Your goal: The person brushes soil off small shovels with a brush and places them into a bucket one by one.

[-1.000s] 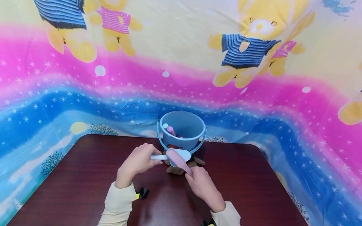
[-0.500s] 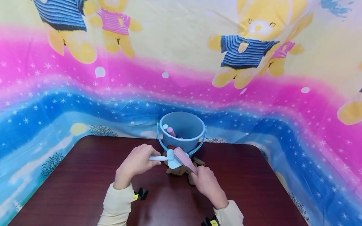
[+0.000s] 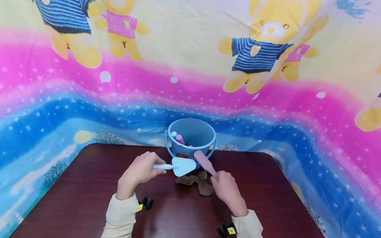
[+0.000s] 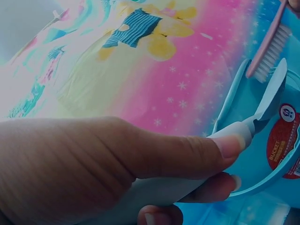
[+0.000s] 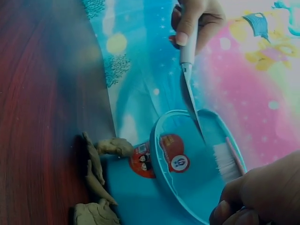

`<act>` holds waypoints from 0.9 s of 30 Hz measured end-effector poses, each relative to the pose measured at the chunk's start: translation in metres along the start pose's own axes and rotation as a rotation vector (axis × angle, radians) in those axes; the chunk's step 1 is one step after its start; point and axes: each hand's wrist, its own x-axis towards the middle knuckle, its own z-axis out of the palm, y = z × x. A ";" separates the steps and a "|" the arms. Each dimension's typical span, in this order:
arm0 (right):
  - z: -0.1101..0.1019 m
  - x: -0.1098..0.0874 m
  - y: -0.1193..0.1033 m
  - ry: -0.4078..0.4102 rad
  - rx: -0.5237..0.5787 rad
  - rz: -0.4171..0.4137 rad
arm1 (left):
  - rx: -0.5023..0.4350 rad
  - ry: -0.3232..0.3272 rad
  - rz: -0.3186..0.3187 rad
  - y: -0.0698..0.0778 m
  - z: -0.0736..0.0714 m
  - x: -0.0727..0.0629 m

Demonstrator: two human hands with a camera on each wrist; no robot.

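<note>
My left hand [image 3: 141, 170] grips the pale handle of a small trowel [image 3: 183, 166], its light blue blade pointing right in front of the bucket. In my right hand [image 3: 228, 190] is a pink brush [image 3: 204, 162], held by its handle and slanting up to the left. White bristles [image 5: 226, 161] show in the right wrist view, close to the trowel's tip. Just behind both tools stands a blue bucket [image 3: 196, 149] with a red label. Several flattened brown clay lumps [image 3: 205, 189] lie on the table below the tools.
Tool handles, one pink [image 3: 180, 138] and one mint [image 3: 174, 134], lean inside the bucket. Its blue carrying handle [image 3: 167, 145] hangs down in front. A dark red-brown table [image 3: 119, 211] bears everything. Behind it hangs a printed bear cloth [image 3: 184, 49].
The brush has moved right, off the trowel's blade, and the right hand with it. The trowel has shifted slightly left, and more of the clay lumps now show.
</note>
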 end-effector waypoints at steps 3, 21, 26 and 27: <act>0.000 -0.001 -0.004 -0.001 0.024 -0.026 | -0.007 -0.005 0.004 0.001 0.002 0.001; 0.024 -0.009 -0.029 -0.191 0.100 -0.159 | -0.044 -0.019 0.059 0.015 0.011 0.006; 0.021 -0.007 -0.024 -0.178 0.056 -0.122 | -0.041 -0.023 0.072 0.015 0.010 0.004; 0.020 -0.006 -0.023 -0.168 0.043 -0.116 | -0.035 -0.022 0.078 0.015 0.010 0.004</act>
